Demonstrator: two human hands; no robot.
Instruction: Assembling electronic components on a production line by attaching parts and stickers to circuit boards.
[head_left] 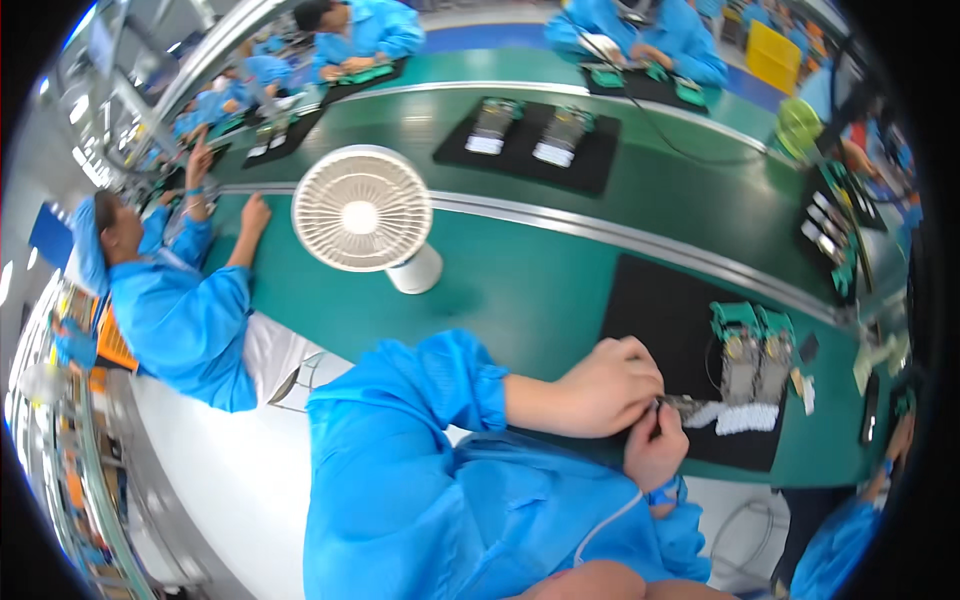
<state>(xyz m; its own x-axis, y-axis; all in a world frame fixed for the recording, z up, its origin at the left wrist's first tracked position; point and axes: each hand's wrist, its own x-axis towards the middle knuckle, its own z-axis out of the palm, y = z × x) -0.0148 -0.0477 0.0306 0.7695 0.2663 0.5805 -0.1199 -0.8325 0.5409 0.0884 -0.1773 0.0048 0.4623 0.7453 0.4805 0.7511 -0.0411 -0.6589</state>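
My left hand (608, 388) is closed, fingers curled inward, above the near left part of a black mat (655, 300). Just below it, my right hand (657, 450) pinches close against it, with a blue band at the wrist. A small dark piece shows between the fingertips, too small to name. A grey metallic part (684, 404) sticks out beside them on the right. Next to it stand two grey assemblies (740, 368) with green tops (735, 318) and white bumpy ends (747, 418), side by side on the mat.
A white fan (362, 210) stands on the green table (520, 290). A conveyor (700, 200) beyond a metal rail carries another black mat (590, 170) with two similar assemblies. A co-worker (185, 310) sits at left. Small loose pieces (806, 392) and a black device (870, 407) lie at right.
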